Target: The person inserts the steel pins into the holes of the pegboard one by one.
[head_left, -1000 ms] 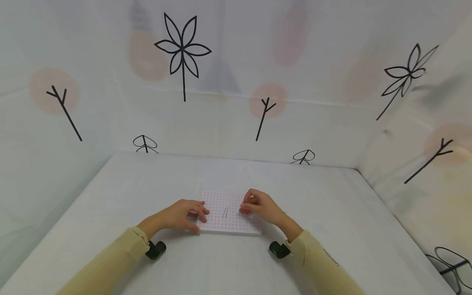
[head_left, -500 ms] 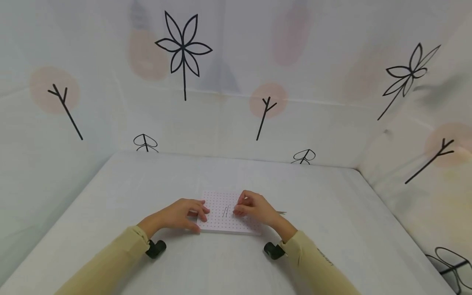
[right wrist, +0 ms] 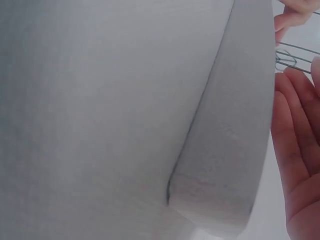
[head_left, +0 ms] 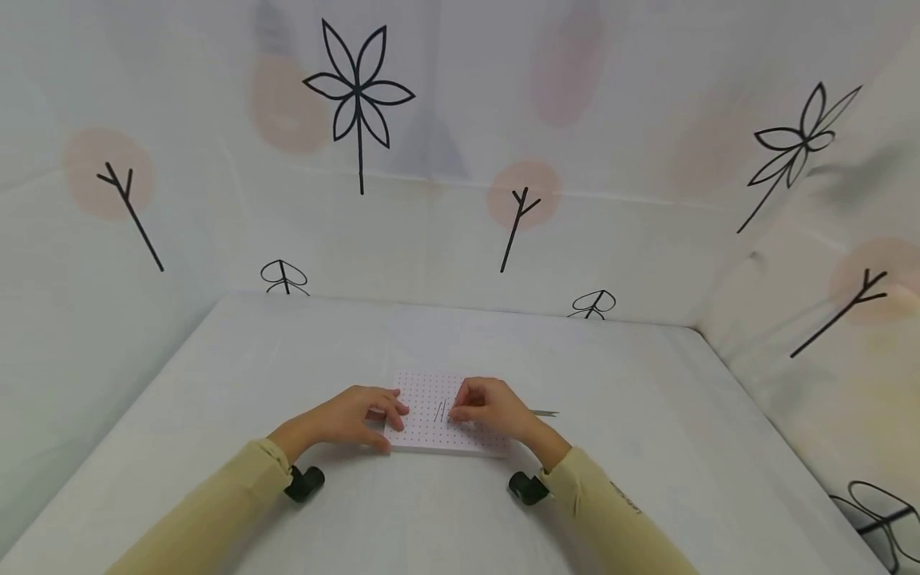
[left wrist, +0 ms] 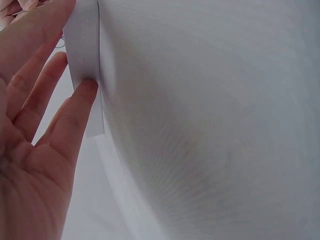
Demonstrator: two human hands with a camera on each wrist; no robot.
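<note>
A white pegboard [head_left: 424,435], dotted with rows of small holes, lies on the table. Two thin metal pins [head_left: 438,411] stand up from its middle. My left hand [head_left: 355,417] rests at the board's left edge with spread fingers, its thumb at the near left corner; the left wrist view shows a fingertip [left wrist: 89,87] against the board's side. Over the right half of the board, my right hand [head_left: 490,406] pinches a thin pin between thumb and fingers, close beside the standing ones. In the right wrist view, several thin pins [right wrist: 300,48] show near those fingertips.
More thin sticks [head_left: 546,413] lie on the white table [head_left: 446,519] just right of the board, partly hidden by my right hand. A patterned cloth wall [head_left: 431,239] closes off the back and both sides. Dark wrist cameras [head_left: 528,488] hang under the sleeves.
My right hand has moved left across the board and slightly lower, toward the two standing pins, uncovering the sticks on the table. The left hand has stayed in place.
</note>
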